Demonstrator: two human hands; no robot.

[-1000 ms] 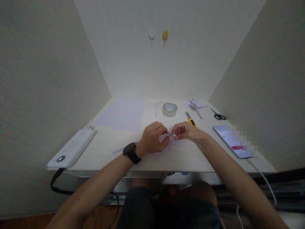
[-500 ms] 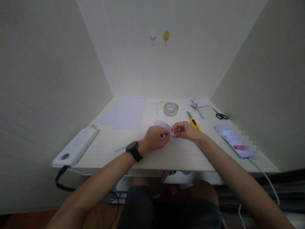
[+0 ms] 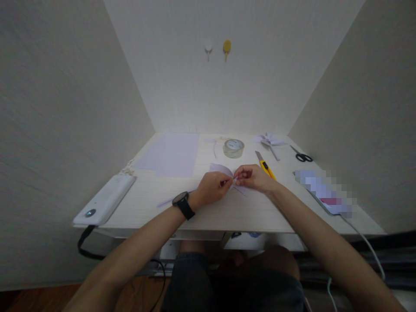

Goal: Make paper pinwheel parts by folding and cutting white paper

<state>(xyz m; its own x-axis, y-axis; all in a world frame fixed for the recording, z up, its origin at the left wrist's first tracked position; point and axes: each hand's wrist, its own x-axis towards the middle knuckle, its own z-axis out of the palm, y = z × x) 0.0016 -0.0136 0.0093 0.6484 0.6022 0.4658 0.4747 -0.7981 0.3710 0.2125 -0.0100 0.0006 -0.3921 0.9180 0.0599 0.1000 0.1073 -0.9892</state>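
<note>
Over the middle of the pale wooden table [image 3: 182,208], my left hand [image 3: 212,187] and my right hand [image 3: 251,177] meet fingertip to fingertip. Both pinch a small folded piece of pale lilac paper [image 3: 221,169], whose flaps stick out behind my left fingers and below my right ones. A black watch [image 3: 183,204] sits on my left wrist. Just right of my right hand lies a yellow utility knife [image 3: 264,164].
A lilac paper sheet [image 3: 170,154] lies at the back left, a roll of clear tape [image 3: 233,148] behind my hands, a finished paper shape [image 3: 268,141] and black scissors [image 3: 302,155] at the back right. A white power bank [image 3: 105,200] is at the left edge, a phone [image 3: 325,190] at the right.
My hands lifted the paper piece slightly off the table and drew closer together; the paper's flap now shows behind my left fingers. The view shifted a little.
</note>
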